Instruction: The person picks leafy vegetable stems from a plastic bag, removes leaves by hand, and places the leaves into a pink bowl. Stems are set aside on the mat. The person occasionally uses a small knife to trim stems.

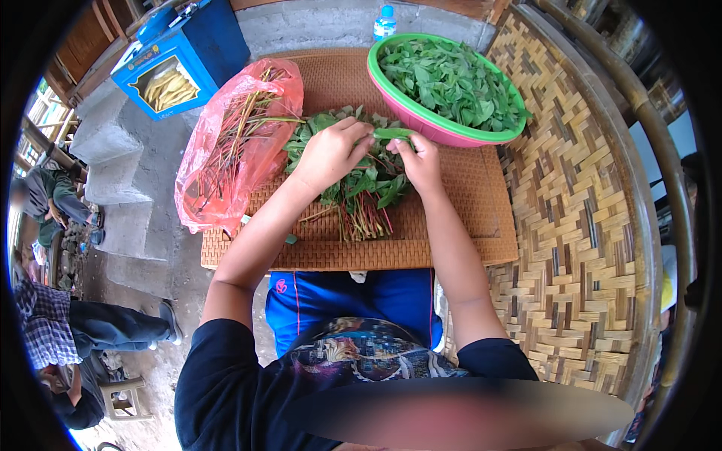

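Note:
A folded green leaf (pixel 393 133) spans the gap between my two hands. The fingertips of my left hand (pixel 334 153) pinch its left end, while my right hand (pixel 420 163) grips the right end between thumb and fingers. Beneath both hands lies a bunch of leafy greens (pixel 369 183), its reddish cut stems pointing toward me. Left of it, a translucent red plastic bag (pixel 189 194) lies spread out with many bare stems (pixel 240 132) on it. A green-rimmed pink basin (pixel 403 110), heaped with picked leaves (pixel 451 82), stands at the back right.
These things rest on a brown woven-pattern table (pixel 474 197). A blue box (pixel 217 51) with a window showing pale snacks stands at the back left, by concrete steps (pixel 121 175). A water bottle (pixel 385 23) is behind. Woven bamboo (pixel 569 237) borders the right; people (pixel 51 315) sit at left.

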`<state>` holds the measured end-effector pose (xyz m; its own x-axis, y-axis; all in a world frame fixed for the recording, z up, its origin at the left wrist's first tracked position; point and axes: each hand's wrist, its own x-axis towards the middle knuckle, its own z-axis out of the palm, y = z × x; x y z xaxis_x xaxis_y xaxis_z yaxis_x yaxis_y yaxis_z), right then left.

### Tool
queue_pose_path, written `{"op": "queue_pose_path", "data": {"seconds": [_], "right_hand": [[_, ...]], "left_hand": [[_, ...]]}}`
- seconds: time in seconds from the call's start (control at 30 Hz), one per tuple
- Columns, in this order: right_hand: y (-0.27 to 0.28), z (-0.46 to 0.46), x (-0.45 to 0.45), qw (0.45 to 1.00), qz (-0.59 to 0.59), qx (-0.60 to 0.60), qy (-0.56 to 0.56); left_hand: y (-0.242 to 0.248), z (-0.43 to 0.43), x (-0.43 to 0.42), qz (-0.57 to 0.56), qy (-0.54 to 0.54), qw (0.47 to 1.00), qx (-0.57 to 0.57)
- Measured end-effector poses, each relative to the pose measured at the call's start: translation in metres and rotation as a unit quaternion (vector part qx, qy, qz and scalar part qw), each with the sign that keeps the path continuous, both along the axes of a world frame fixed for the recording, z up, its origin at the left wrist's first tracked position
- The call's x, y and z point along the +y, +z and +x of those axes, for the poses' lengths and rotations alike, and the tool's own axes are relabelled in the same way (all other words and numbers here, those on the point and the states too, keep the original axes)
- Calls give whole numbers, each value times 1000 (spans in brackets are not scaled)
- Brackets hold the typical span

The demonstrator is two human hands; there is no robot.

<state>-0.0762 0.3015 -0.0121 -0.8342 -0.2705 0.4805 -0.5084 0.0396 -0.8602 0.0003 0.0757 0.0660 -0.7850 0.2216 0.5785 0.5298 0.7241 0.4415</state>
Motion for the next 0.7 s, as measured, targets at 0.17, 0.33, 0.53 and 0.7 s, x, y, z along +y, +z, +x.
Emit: {"op": "queue_pose_path", "data": {"seconds": [0.17,0.33,0.53,0.7], "right_hand": [[2,-5,4,990,-98,-103,13],[-3,-2,2,996,-51,-72,25],[-10,2,0,998,35,-43,24],[-10,6,-1,997,53,-35,33]], "left_hand": [[-20,-19,-11,83,-36,996,19],[-34,-17,-15,142,-59,987,-47],[-41,-13,-25,163,-73,984,-13],[-42,-9,-28,194,-55,976,-88]]}}
